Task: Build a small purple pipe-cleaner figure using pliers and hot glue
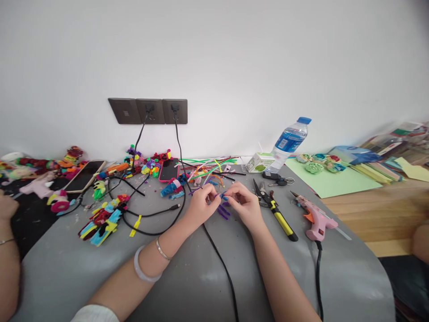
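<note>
Both my hands meet at the middle of the grey table. My left hand and my right hand each pinch a purple pipe cleaner between fingertips, just above the surface. More short purple pieces lie right below them. My left wrist wears a pale bangle and a thin bracelet. A black cable runs under my hands toward me.
Yellow-handled cutters and a pink glue gun lie to the right. Pipe-cleaner figures, loose stems, two phones and cables lie left and behind. A water bottle, juice carton and green paper sit far right. Another person's arm is at left.
</note>
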A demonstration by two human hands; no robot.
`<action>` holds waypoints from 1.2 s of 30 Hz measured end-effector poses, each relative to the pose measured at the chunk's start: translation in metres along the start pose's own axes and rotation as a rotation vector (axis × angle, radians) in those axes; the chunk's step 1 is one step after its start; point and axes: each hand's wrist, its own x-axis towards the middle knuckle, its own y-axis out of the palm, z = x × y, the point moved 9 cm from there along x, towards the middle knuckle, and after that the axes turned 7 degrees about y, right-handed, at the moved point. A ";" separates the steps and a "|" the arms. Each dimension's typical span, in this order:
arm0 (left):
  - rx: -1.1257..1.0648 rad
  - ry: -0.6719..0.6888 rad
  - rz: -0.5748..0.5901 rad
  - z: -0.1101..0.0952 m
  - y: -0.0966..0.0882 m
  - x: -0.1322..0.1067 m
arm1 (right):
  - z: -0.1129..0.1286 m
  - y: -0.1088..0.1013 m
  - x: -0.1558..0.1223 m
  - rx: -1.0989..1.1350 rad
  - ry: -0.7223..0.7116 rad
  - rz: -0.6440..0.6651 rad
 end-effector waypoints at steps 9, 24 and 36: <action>0.010 0.018 -0.006 -0.002 -0.001 0.002 | -0.004 0.004 -0.001 0.009 0.019 0.046; 0.025 0.003 -0.017 0.002 -0.002 0.002 | -0.004 0.009 0.000 -0.015 0.031 0.079; 0.013 0.001 -0.053 0.002 -0.007 0.002 | -0.006 -0.006 -0.001 0.010 0.031 -0.064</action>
